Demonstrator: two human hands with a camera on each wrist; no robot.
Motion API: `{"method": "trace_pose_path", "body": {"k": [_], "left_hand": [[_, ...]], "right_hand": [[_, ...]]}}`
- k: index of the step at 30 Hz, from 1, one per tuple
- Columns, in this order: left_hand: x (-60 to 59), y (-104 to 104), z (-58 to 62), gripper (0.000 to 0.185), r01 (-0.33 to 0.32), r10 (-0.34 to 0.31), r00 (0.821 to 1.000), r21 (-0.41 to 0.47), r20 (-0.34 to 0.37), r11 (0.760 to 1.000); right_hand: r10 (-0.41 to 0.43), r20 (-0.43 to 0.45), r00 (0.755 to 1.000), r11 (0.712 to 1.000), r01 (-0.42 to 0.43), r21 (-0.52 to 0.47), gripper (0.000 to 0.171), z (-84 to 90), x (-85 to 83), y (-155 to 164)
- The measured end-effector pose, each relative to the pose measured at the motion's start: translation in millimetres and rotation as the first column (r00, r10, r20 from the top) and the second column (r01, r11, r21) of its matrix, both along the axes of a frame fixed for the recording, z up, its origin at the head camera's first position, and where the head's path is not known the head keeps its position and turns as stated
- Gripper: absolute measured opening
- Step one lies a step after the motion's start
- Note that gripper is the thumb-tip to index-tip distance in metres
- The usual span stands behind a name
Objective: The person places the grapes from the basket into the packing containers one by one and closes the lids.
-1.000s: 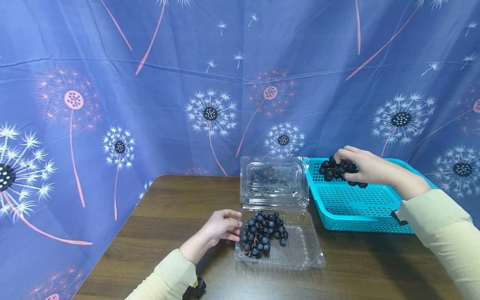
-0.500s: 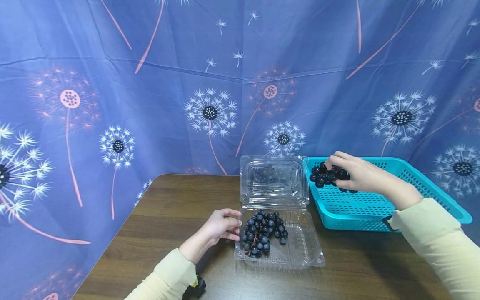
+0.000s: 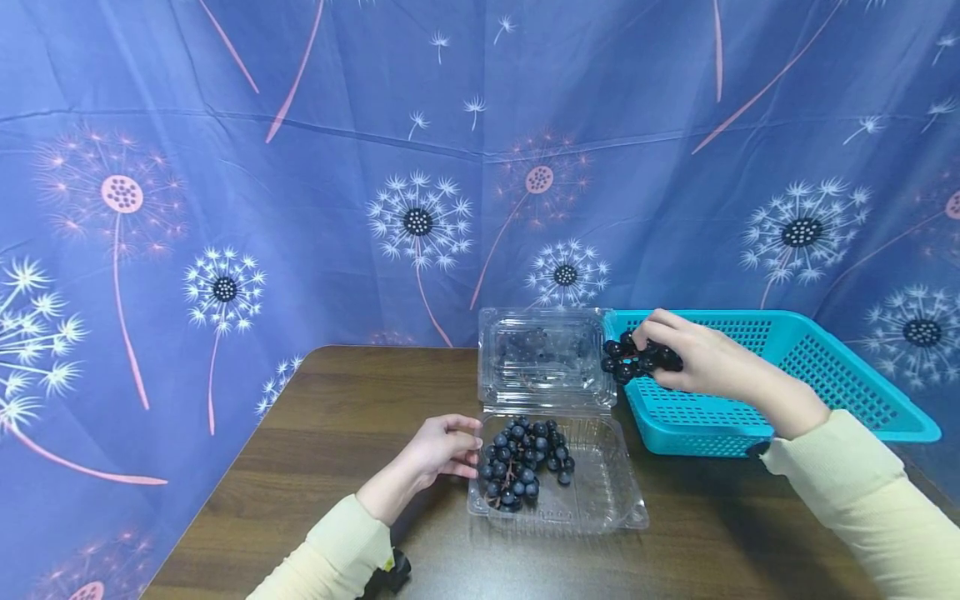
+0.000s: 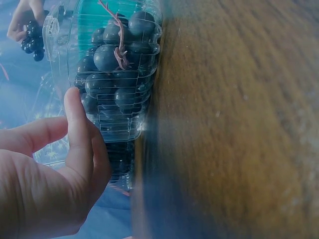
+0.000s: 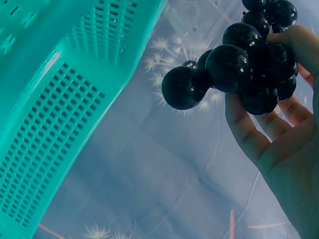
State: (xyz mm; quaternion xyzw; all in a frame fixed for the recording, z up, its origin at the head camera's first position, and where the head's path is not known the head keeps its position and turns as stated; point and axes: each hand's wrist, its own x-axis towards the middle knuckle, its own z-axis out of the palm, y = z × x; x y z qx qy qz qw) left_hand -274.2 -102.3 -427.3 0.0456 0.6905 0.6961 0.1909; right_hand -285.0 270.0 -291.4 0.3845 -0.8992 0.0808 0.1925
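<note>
My right hand point(image 3: 696, 357) grips a bunch of dark grapes point(image 3: 628, 360) above the left rim of the turquoise basket point(image 3: 712, 408). In the right wrist view, the thumb and fingers curl round the shiny grapes point(image 5: 229, 69). A clear plastic clamshell box point(image 3: 600, 483) stands with its lid point(image 3: 547, 354) raised at the back. More grapes point(image 3: 517, 467) lie in the left part of the box. At the box's left wall is my left hand point(image 3: 442, 452), fingers extended; in the left wrist view a fingertip point(image 4: 73, 97) meets the clear wall.
The brown wooden table point(image 3: 375, 383) carries the box and, right of it, the perforated basket. A blue dandelion-print cloth point(image 3: 450, 167) hangs right behind them. Both cuffs are pale yellow, with a dark strap piece point(image 3: 393, 573) below the left wrist.
My right hand has moved left and slightly down with the bunch of grapes, from over the basket to its left rim beside the lid. The left hand has stayed at the box.
</note>
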Motion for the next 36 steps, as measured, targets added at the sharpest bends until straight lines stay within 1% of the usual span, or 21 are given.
{"method": "trace_pose_path", "body": {"k": [2,6,12,17,20,24,32,36], "left_hand": [[-0.2,0,-0.4,0.044,0.0,0.0,1.0,0.001,0.0,1.0],[-0.4,-1,-1.9,0.044,-0.006,0.006,1.0,0.002,-0.001,1.0],[0.6,-2,-2.1,0.044,-0.007,0.007,1.0,-0.004,-0.002,1.0],[1.4,-2,-0.6,0.044,-0.006,0.006,1.0,-0.009,-0.004,1.0],[1.1,-2,0.1,0.044,-0.008,0.008,1.0,-0.009,-0.005,1.0],[0.5,-2,-0.2,0.044,-0.01,0.01,1.0,-0.012,-0.004,1.0],[0.2,-2,-0.6,0.043,-0.012,0.012,1.0,-0.005,-0.003,1.0],[0.7,-2,1.3,0.043,-0.012,0.012,1.0,-0.009,-0.001,1.0]], "right_hand": [[0.024,-0.026,0.999,1.0,-0.024,-0.012,0.037,-2.5,0.8,-3],[0.075,-0.05,0.996,0.997,-0.077,-0.032,0.038,-8.4,1.5,-9],[0.149,-0.088,0.985,0.987,-0.154,-0.052,0.037,-16.0,3.5,-17],[0.22,-0.129,0.967,0.972,-0.229,-0.06,0.038,-21.8,5.4,-24],[0.247,-0.154,0.957,0.965,-0.258,-0.057,0.038,-24.6,6.7,-29],[0.252,-0.18,0.951,0.962,-0.266,-0.055,0.038,-28.9,9.1,-35],[0.266,-0.203,0.942,0.957,-0.283,-0.057,0.038,-41.1,14.9,-42],[0.284,-0.186,0.941,0.952,-0.299,-0.061,0.037,-47.7,18.1,-46]]}}
